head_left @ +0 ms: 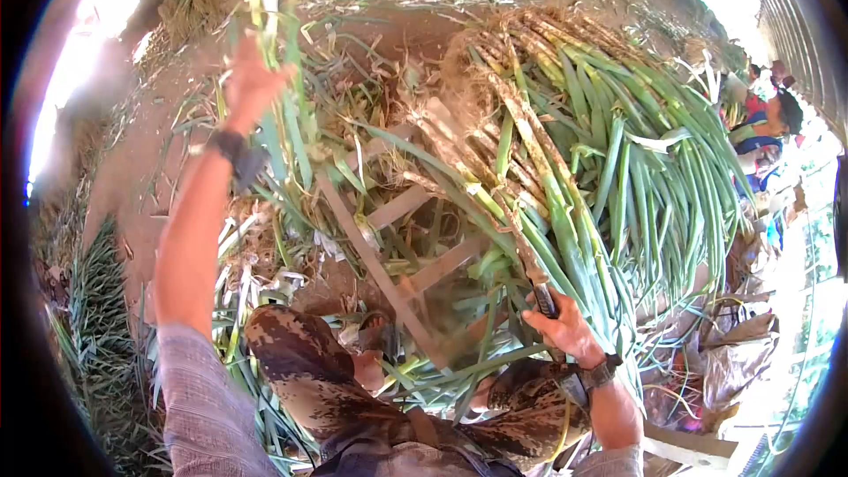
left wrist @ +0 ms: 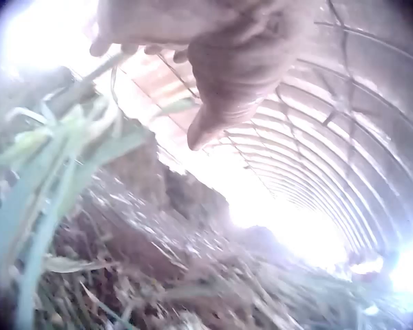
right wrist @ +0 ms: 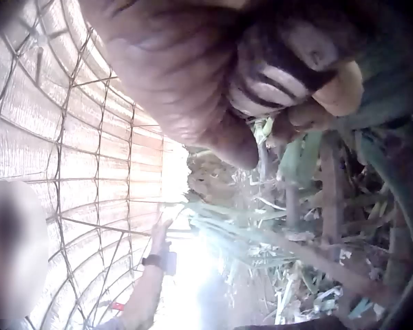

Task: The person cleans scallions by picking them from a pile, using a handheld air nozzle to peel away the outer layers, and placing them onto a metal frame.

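Observation:
My left hand (head_left: 252, 79) is raised at the far left in the head view, its fingers stretched out. Long green onion leaves (head_left: 293, 115) hang beside it, blurred. In the left wrist view these loose leaves (left wrist: 62, 158) spread below the fingertips, with the thumb held apart. Low at the right, my right hand (head_left: 565, 329) grips a dark ribbed handle (head_left: 544, 302); I cannot tell what tool it belongs to. That handle overlaps the soil-covered stalks of a large pile of green onions (head_left: 609, 141). In the right wrist view, fingers curl around the handle.
A wooden frame (head_left: 380, 269) with slats stands before my knees. Stripped leaves (head_left: 336, 53) litter the soil all around. More green leaves (head_left: 97, 318) lie at the far left. Other people (head_left: 768, 119) are at the right edge, near brown sacking (head_left: 742, 353).

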A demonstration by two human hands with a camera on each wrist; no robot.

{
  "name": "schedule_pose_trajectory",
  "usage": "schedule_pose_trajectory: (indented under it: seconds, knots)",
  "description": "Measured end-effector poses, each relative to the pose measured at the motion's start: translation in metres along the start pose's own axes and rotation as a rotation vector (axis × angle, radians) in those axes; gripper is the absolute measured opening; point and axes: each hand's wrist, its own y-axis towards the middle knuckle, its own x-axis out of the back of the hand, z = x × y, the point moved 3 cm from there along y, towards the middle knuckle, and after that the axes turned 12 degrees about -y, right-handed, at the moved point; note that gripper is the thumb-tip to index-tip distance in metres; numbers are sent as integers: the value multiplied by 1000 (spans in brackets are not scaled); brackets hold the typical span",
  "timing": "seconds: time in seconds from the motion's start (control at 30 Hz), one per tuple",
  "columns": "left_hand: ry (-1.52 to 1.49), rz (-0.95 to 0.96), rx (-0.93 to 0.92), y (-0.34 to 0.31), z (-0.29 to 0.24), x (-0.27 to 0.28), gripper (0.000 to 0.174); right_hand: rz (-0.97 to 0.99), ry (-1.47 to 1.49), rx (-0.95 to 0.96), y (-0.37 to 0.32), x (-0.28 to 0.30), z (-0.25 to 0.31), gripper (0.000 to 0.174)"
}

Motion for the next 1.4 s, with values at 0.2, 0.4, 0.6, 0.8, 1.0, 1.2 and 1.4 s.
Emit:
schedule_pose_trajectory:
  seconds: [0.2,0.4,0.6,0.8,1.0,1.2,1.4]
  knots:
    - [-672,949,181,-187,-59,-126,30,-96,-579,244,5,41,6,39]
    - [-1462,917,681,-256,-93,-226,21,-220,-1035,338,13,66,3,21]
    - [-1448,807,849,-264,-110,-259,19,-177,-971,231,21,60,0,27]
    - [-1444,548,998,-274,-130,-271,20,-236,-912,181,38,56,-19,33]
    - [-1550,436,1096,-296,-140,-280,18,-251,-718,217,31,39,-40,43]
    - [-1735,763,1121,-326,-153,-240,24,-285,-564,295,-7,47,-47,50]
    - [-1978,1015,973,-354,-170,-213,49,-319,-856,294,-55,42,-33,36]
